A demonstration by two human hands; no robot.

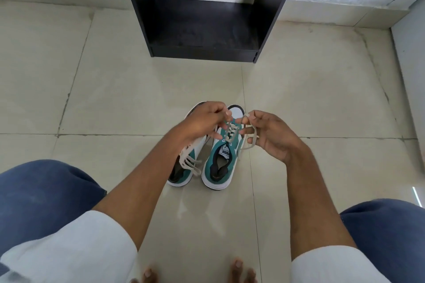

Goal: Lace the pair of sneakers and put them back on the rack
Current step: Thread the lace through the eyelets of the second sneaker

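Two teal and white sneakers stand side by side on the floor, toes pointing away from me. The right sneaker (219,163) has a cream lace (230,132) threaded through its upper eyelets. My left hand (204,120) pinches one end of that lace above the shoe. My right hand (271,133) grips the other end, which loops around its fingers. The left sneaker (184,167) sits partly under my left wrist, its own cream lace (187,159) lying loose across it.
A black shoe rack (207,53) with open shelves stands straight ahead against the wall. Beige floor tiles (138,89) lie between it and the shoes. My knees in blue trousers (46,190) frame both sides, my bare toes (236,269) at the bottom edge.
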